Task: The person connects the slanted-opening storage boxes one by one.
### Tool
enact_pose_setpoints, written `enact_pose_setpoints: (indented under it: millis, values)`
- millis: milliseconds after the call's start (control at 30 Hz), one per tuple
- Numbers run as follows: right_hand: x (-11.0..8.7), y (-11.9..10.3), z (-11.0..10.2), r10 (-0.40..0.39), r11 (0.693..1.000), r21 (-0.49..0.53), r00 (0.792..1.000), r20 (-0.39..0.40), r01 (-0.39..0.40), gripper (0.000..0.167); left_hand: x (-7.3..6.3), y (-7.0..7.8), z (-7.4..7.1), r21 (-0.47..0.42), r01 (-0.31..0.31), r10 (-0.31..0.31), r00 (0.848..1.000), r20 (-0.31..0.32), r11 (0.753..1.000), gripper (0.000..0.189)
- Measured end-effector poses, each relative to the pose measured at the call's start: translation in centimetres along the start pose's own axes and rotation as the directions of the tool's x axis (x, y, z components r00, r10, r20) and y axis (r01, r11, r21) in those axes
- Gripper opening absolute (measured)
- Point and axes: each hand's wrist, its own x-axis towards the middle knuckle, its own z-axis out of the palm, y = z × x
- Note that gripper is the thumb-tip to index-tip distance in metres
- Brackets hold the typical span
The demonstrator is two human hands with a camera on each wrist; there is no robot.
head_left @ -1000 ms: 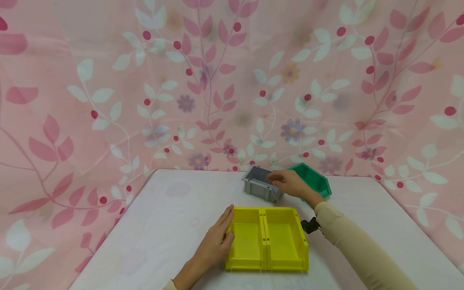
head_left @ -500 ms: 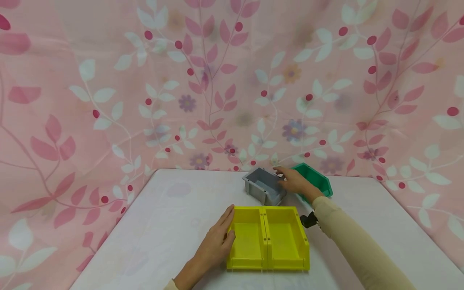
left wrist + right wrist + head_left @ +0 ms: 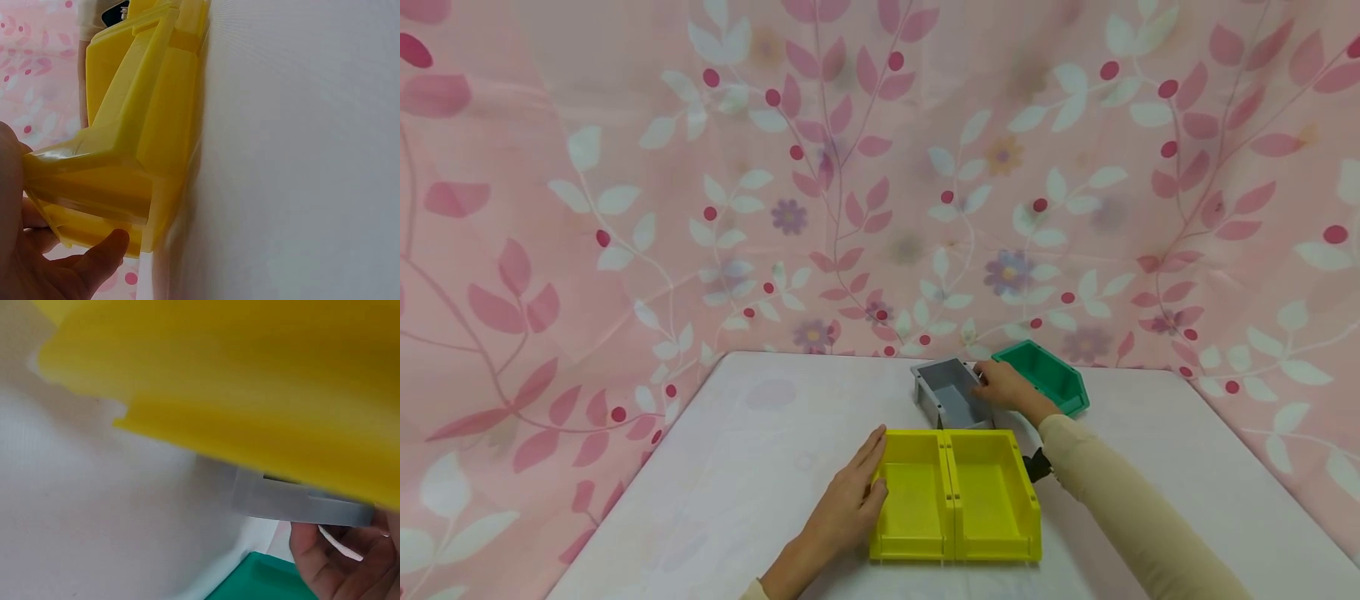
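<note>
Two yellow storage bins point(image 3: 912, 496) stand side by side, their low fronts toward me. My left hand point(image 3: 844, 502) rests along the outer left wall of the left bin, fingers stretched toward its far corner; the thumb point(image 3: 105, 257) shows beside that wall in the left wrist view. Behind the yellow bins stands a grey storage bin point(image 3: 953, 396), its near end close against or just behind their back; whether they touch is hard to tell. My right hand point(image 3: 1009, 390) grips the grey bin's right wall, fingertips at its rim. Part of that wall is hidden by the hand.
A green bin point(image 3: 1047, 379) sits at the table's back edge, right of the grey bin. The white-covered table point(image 3: 760, 467) reaches back to a pink floral curtain point(image 3: 880, 183). A black device point(image 3: 1037, 465) is strapped at my right wrist.
The grey bin has turned and come nearer, to behind the yellow bins, with my right hand on its right side. My left hand and the yellow bins have stayed put.
</note>
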Motion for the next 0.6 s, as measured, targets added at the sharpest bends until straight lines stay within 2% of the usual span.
enact_pose_setpoints:
  millis: [100,167,333,500,600]
  values:
    - [-0.1,0.1,0.0,-0.008,1.000,-0.003,1.000,-0.028,0.008,0.011,0.1,0.1,0.0,0.003,-0.004,0.004,1.000,0.001,1.000,0.059]
    - [-0.2,0.2,-0.2,-0.009,1.000,0.004,0.998,-0.060,0.009,0.009,0.1,0.1,0.0,0.006,-0.007,0.007,1.000,0.001,1.000,0.059]
    - [-0.5,0.0,-1.1,-0.017,1.000,0.018,0.987,-0.158,0.020,0.011,0.1,0.1,-0.1,0.015,-0.010,0.010,1.000,-0.001,1.000,0.059]
    - [-0.8,-0.3,-2.2,-0.006,1.000,0.026,0.980,-0.199,0.011,0.010,0.1,-0.1,-0.2,0.013,-0.014,0.014,1.000,-0.003,1.000,0.058]
    - [-1.0,-0.5,-2.9,0.011,0.999,0.038,0.978,-0.210,-0.003,0.015,0.1,-0.1,-0.2,0.007,-0.016,0.016,1.000,-0.002,1.000,0.058]
